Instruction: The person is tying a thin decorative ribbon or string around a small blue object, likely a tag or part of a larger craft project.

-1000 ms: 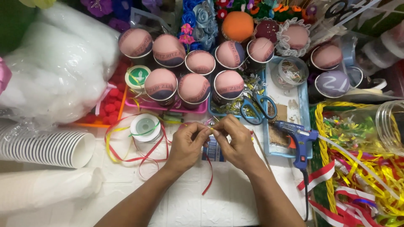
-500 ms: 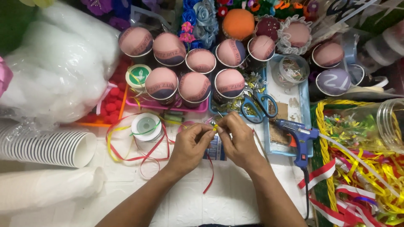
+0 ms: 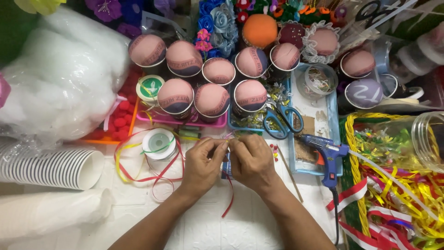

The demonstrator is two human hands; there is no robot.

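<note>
Ribbon (image 3: 230,196), thin and red, hangs down from between the two hands at the middle of the white table (image 3: 203,231). Left hand (image 3: 203,162) and right hand (image 3: 252,159) meet fingertip to fingertip, both pinched shut on it. Just left lies a ribbon spool (image 3: 158,143); right, a blue glue gun (image 3: 326,153). Beyond, scissors (image 3: 282,120) and rows of pink-topped cups (image 3: 212,99).

Left hand (image 3: 203,159) and right hand (image 3: 250,159) shifted slightly lower, fingertips now pressed together.
</note>
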